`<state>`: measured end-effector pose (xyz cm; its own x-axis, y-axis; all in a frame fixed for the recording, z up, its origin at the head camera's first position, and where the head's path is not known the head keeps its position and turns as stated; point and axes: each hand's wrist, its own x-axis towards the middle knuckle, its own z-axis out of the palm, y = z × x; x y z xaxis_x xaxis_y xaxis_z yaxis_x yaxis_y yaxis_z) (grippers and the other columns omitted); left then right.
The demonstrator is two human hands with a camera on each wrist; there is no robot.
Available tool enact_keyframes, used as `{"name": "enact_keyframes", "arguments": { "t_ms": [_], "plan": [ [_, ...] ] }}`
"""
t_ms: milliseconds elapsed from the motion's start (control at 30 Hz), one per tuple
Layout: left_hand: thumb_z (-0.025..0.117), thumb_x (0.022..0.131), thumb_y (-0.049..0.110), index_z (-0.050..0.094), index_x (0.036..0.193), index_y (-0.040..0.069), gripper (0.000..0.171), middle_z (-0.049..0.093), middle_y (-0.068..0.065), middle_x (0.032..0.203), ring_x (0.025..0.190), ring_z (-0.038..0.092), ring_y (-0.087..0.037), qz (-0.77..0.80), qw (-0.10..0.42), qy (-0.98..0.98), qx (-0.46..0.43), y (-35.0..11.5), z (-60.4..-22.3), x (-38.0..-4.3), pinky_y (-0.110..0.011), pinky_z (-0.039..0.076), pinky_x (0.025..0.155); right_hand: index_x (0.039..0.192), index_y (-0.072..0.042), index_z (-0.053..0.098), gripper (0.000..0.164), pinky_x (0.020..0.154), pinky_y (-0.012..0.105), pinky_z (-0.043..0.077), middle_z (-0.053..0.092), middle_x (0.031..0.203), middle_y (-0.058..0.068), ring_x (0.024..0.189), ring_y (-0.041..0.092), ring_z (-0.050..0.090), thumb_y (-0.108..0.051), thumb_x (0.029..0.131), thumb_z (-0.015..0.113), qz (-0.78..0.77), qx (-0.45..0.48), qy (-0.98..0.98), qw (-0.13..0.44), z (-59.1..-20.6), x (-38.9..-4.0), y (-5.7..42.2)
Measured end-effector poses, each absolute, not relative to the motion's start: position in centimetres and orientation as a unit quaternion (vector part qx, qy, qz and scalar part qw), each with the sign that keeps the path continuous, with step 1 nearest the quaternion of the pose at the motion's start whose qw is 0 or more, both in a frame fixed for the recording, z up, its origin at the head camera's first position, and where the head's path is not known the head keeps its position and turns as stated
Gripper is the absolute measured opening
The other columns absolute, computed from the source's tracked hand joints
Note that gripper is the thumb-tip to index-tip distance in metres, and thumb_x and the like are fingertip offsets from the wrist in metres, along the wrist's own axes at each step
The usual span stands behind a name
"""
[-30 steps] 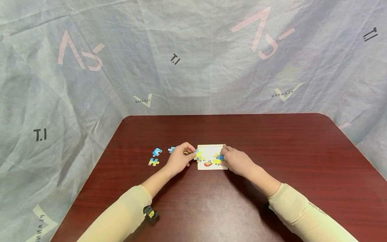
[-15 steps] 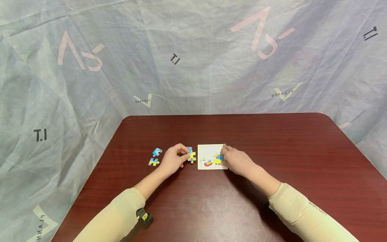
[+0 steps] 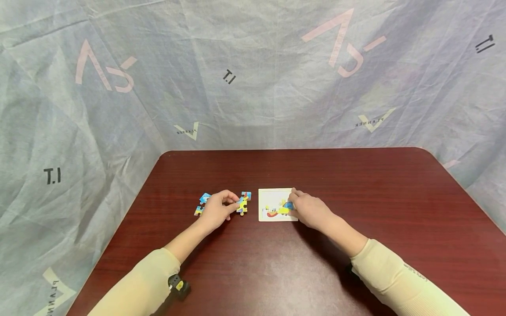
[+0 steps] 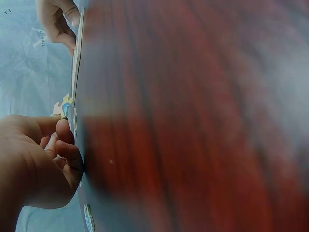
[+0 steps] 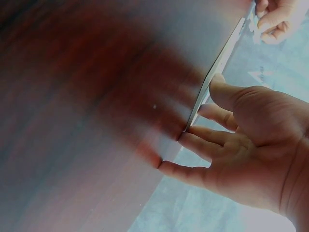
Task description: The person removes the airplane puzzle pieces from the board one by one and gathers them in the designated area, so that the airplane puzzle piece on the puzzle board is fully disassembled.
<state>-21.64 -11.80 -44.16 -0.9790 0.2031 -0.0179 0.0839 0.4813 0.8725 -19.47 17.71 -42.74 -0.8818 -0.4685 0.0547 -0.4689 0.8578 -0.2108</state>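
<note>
My left hand (image 3: 215,211) pinches a yellow and blue jigsaw piece (image 3: 242,207) between thumb and fingertips, left of the wooden puzzle tray (image 3: 272,196). In the left wrist view, this jigsaw piece (image 4: 66,105) is tilted up at the fingertips. Colored pieces, one with a red shape, fill part of the tray's lower half; its upper part shows pale. My right hand (image 3: 312,211) holds the tray by its right side and covers that edge. The right wrist view shows the thumb on the tray (image 5: 219,60), other fingers spread along its edge and down to the table.
A blue and red piece (image 3: 247,195) lies just beyond the held one. Farther left are a blue piece (image 3: 204,197) and a blue and yellow piece (image 3: 198,211), partly behind the left hand. Grey printed fabric (image 3: 272,87) hangs behind the dark red table (image 3: 336,171).
My left hand has moved left, away from the tray, carrying the pinched jigsaw piece. The blue and red piece has come into view; the left pieces are partly covered. The right hand stays put.
</note>
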Motion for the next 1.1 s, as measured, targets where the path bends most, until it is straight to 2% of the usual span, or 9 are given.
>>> {"name": "enact_keyframes", "arguments": {
  "t_ms": [400, 1100],
  "plan": [
    [0.074, 0.093, 0.009, 0.072, 0.102, 0.007, 0.009, 0.071, -0.003, 0.088, 0.056, 0.057, -0.019, 0.489, 0.069, 0.867, 0.068, -13.1, -44.0, -21.5, -0.03, 0.05, 0.056, 0.109, 0.003, 0.063, 0.028, 0.059, 0.035, 0.055, 0.052, 0.138, 0.034, 0.096, 0.034, 0.068, -0.014, 0.092, 0.077, 0.11, 0.24, -0.965, 0.004, -42.9, -19.6, 17.7],
    [0.076, 0.092, 0.012, 0.077, 0.103, 0.008, 0.011, 0.074, -0.003, 0.089, 0.052, 0.055, -0.018, 0.464, 0.037, 0.884, 0.049, -15.4, -44.3, -21.7, -0.028, 0.046, 0.052, 0.105, 0.002, 0.062, 0.025, 0.056, 0.033, 0.053, 0.052, 0.138, 0.035, 0.095, 0.036, 0.068, -0.013, 0.091, 0.077, 0.112, 0.245, -0.963, 0.01, -43.1, -19.7, 17.8]
  ]
}}
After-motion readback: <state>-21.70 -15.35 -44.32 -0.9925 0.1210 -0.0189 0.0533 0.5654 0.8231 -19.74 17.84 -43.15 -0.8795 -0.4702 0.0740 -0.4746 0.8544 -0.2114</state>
